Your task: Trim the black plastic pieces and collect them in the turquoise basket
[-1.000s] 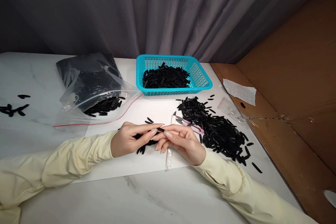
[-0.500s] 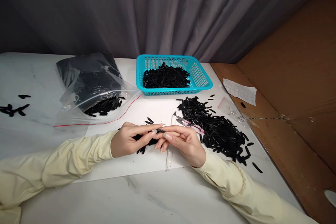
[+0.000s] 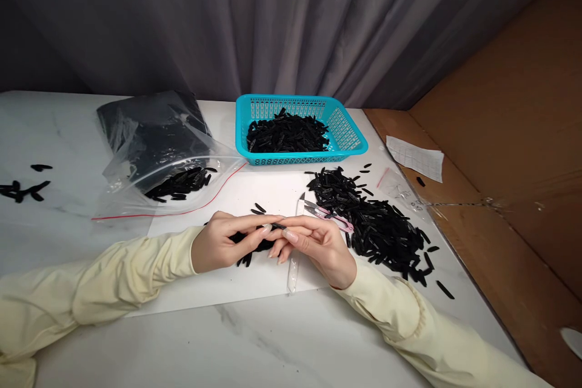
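Note:
Between the fingertips of both hands lies one slim black strip [image 3: 278, 226], pointed at its ends and partly hidden by the fingers. My left hand [image 3: 233, 240] pinches its left end with thumb and fingers. On the other end, my right hand [image 3: 318, 242] closes its thumb and forefinger. Under and behind the hands, a small heap of similar black strips [image 3: 245, 257] rests on a white sheet [image 3: 191, 288]. Pink-handled thread snips [image 3: 334, 218] and a craft knife with a clear handle [image 3: 293, 273] lie just beyond and beneath my right hand.
A turquoise basket [image 3: 300, 159] holding black strips stands at the back. To its left is an open zip bag [image 3: 136, 194] with more strips. A large pile of strips [image 3: 377, 227] spreads to the right, near crumpled clear plastic [image 3: 404, 191] and a paper slip [image 3: 416, 159] on cardboard.
The fingers shift very slightly around the black strip, both hands keeping their place. Nothing else has visibly moved.

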Motion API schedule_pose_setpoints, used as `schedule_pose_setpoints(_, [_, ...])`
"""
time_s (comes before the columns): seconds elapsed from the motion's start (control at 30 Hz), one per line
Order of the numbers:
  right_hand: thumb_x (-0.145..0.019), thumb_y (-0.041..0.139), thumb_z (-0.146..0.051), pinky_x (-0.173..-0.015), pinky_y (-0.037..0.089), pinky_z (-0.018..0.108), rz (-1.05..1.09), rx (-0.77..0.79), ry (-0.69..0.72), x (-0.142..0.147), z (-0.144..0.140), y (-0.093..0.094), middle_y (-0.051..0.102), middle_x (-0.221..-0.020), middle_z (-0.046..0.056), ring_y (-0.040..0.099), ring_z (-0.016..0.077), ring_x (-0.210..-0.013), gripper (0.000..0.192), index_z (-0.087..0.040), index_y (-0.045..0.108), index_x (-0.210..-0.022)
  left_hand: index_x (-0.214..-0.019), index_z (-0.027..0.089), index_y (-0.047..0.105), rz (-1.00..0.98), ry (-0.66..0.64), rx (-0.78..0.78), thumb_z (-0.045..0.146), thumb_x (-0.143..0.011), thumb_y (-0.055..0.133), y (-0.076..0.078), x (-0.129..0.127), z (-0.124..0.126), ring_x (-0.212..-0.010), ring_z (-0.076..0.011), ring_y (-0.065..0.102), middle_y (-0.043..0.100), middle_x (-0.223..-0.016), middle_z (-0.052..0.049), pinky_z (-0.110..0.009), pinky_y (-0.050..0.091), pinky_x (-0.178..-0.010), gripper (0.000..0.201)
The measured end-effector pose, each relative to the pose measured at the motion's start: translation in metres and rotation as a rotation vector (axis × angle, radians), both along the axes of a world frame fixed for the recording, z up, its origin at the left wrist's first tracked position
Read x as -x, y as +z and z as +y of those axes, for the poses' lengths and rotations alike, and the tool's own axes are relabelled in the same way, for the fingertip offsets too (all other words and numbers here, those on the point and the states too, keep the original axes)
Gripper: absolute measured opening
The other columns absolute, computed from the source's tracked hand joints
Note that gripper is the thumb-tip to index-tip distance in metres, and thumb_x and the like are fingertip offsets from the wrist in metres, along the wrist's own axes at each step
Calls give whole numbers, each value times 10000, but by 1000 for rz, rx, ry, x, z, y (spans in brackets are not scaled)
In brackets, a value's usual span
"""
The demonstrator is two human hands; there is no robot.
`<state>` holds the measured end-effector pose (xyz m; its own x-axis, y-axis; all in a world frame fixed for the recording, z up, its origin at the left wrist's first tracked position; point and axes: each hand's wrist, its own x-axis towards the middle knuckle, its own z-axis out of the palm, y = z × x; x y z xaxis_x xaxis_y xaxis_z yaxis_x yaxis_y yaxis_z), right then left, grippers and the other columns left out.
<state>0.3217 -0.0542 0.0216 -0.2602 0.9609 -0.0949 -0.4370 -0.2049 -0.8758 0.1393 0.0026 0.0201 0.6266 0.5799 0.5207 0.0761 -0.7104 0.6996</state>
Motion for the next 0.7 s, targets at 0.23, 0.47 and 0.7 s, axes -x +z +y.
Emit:
schedule_pose_setpoints(0.23, [-736,684,-261,-569,539,314,17,26,13,0,1,1,718,-883,91,674,181,-669,208,-144,642,-904,-1067,113,641,19,3,4,130,-845,493,1,1,0,-375,-43,390,573,-466,35,-129,370,-400,267])
schedule_pose_setpoints(0.47, [-707,706,-195,-557,537,291,38,36,18,1,1,1,725,-852,76,677,173,-655,186,-146,652,-877,-1047,120,655,11,22,42,171,-851,499,-1,0,-1,-411,-55,516,679,-588,-22,-126,427,-430,256])
schedule_pose_setpoints(0.7, [-730,687,-193,-558,534,281,43,32,19,1,1,2,724,-855,85,679,170,-654,156,-141,660,-875,-1051,121,654,6,21,36,180,-854,503,-1,0,-1,-446,-61,560,696,-620,-34,-116,461,-470,255])
